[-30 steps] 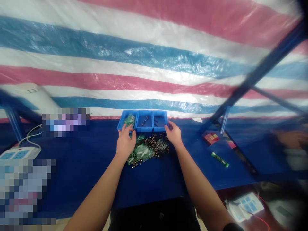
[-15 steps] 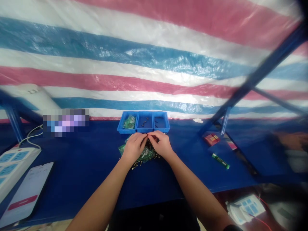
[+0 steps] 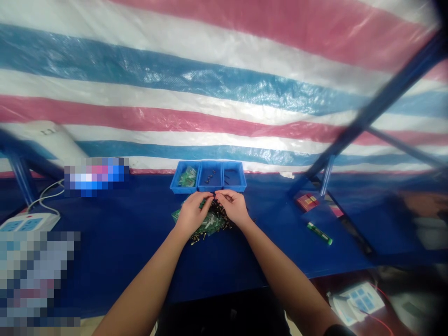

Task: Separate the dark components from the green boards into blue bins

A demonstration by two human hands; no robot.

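Both hands meet fingertip to fingertip over a pile of small parts on the blue table. My left hand (image 3: 193, 209) is pinched closed; whatever is in its fingertips is too small to make out. My right hand (image 3: 234, 205) is pinched too, its thumb and forefinger almost touching the left fingertips. Under and between them lie green circuit boards (image 3: 210, 223) heaped with small dark and brass-coloured metal pieces (image 3: 199, 238). Just beyond the hands stand three joined blue bins: the left bin (image 3: 184, 190) holds green boards, the middle bin (image 3: 210, 189) and right bin (image 3: 234, 189) a few small dark pieces.
On the right of the table (image 3: 280, 233) lie a red box (image 3: 307, 202) and a green tube (image 3: 319, 233). A white power strip (image 3: 26, 223) sits at left, another power strip (image 3: 360, 301) low at right. Blue frame posts (image 3: 327, 175) flank the table before a striped sheet (image 3: 210, 112).
Both hands stay over the pile, their fingertips still together with only a slight shift of the fingers. The bins and the pile look the same.
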